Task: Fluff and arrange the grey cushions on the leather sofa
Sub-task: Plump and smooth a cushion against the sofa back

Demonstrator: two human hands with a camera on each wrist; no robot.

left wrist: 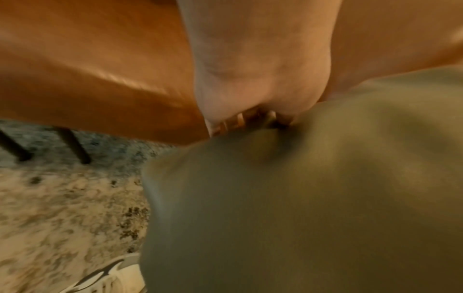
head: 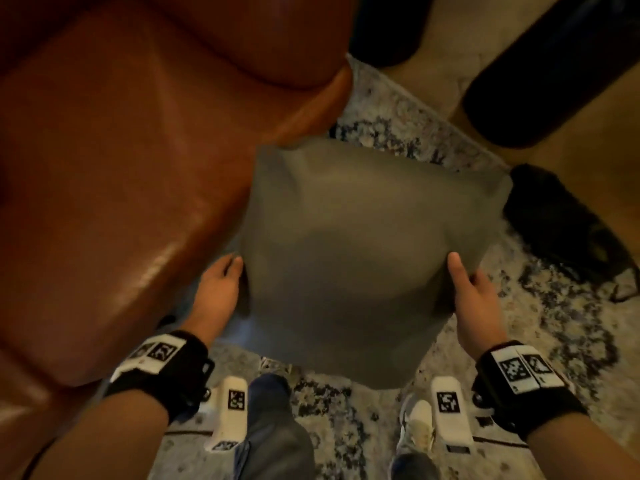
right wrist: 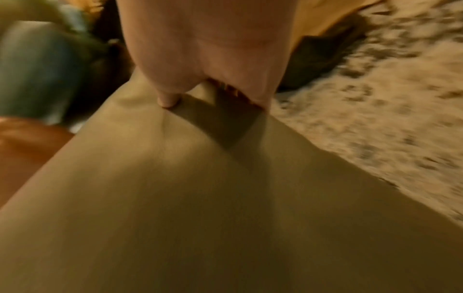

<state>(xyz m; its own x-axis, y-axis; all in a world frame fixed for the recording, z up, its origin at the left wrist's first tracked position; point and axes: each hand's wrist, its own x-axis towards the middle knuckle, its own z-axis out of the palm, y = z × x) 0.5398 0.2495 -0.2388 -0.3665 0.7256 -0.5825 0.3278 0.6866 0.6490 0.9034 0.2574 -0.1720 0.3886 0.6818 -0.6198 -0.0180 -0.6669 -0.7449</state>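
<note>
A grey cushion [head: 356,251] hangs in the air in front of me, just off the front edge of the brown leather sofa [head: 114,174]. My left hand [head: 227,284] grips its left side, fingers tucked under the fabric. My right hand [head: 467,289] grips its right side, thumb on top and fingers beneath. In the left wrist view the left hand [left wrist: 253,119] digs into the cushion [left wrist: 313,208] beside the sofa [left wrist: 87,69]. In the right wrist view the right hand [right wrist: 213,93] pinches a fold of the cushion [right wrist: 188,208]. Both wrist views are blurred.
A patterned rug [head: 540,327] covers the floor under me. My legs and white shoes [head: 417,431] stand on it below the cushion. A black furry object [head: 561,223] lies on the rug at the right. Dark rounded furniture [head: 554,64] stands at the far right.
</note>
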